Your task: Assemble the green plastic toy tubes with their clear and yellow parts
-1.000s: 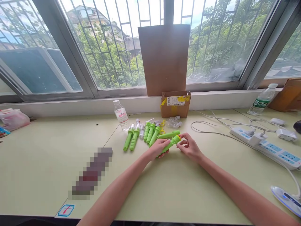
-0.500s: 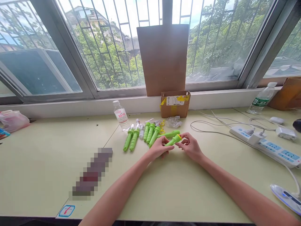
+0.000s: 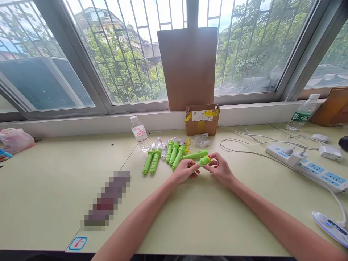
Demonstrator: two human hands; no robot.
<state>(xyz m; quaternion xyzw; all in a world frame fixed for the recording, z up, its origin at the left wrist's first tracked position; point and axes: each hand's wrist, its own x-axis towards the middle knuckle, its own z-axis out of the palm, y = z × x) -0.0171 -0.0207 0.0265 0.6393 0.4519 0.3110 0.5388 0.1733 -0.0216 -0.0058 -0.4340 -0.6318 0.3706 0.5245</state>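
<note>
My left hand [image 3: 187,170] is wrapped round the lower part of a green tube [image 3: 204,161] with a yellow ring at its top. The fingers of my right hand [image 3: 218,167] pinch the yellow-ringed end of the same tube. Just behind lies another green tube [image 3: 194,155]. To the left are several more green tubes [image 3: 155,161], some with clear tops, beside a small clear vial [image 3: 163,152]. Yellow rings [image 3: 187,148] and clear plastic parts [image 3: 200,140] lie behind my hands.
A water bottle [image 3: 140,134] and an open cardboard box [image 3: 201,121] stand behind the tubes. On the right are a power strip [image 3: 310,168], cables and another bottle [image 3: 303,113]. A blurred dark object [image 3: 108,199] lies at the left.
My left hand's fingers have closed further round the green tube, covering more of its lower part. My right hand has hardly moved.
</note>
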